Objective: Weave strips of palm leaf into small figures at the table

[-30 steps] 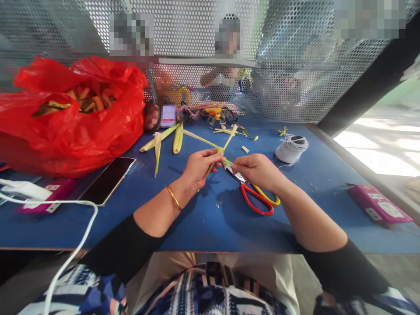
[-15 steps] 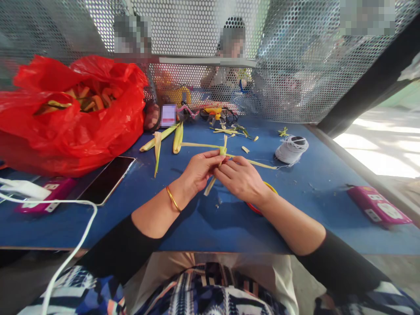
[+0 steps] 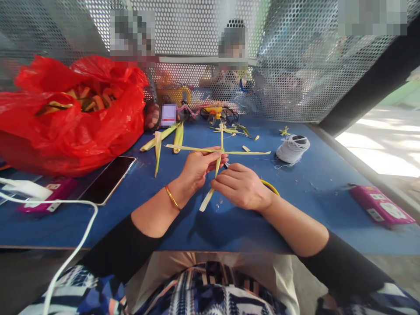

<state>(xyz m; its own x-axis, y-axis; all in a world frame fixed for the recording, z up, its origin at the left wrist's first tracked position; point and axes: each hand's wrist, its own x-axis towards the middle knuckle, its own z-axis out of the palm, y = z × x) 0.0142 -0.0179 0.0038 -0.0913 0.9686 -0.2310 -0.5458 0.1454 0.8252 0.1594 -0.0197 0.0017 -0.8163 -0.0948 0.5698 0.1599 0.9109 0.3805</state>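
My left hand (image 3: 197, 168) is closed, with thumb and fingers pinching a cross of pale green husk strips (image 3: 219, 162) near the point where they meet. One strip runs sideways over the table; another reaches from the far side down toward me. Just right of the lower strip, my right hand (image 3: 241, 186) is curled shut around a small tool with a dark metal tip (image 3: 226, 165), most of it hidden in the fist. Its fingertips are close to the lower strip; whether they touch it I cannot tell. A yellow curved edge (image 3: 271, 188) shows behind the right wrist.
Loose husk pieces (image 3: 178, 139) lie beyond my left hand. A white thread spool (image 3: 293, 148) stands at right, a magenta pack (image 3: 380, 204) nearer. At left are a red plastic bag (image 3: 111, 127), a phone (image 3: 110, 180) and a white cable (image 3: 93, 214). A perforated screen (image 3: 197, 35) closes the back.
My right hand has drawn back from my left, down and to the right, and a dark metal tip shows beside it. The strips now spread as an open cross, the lower one reaching nearer me.
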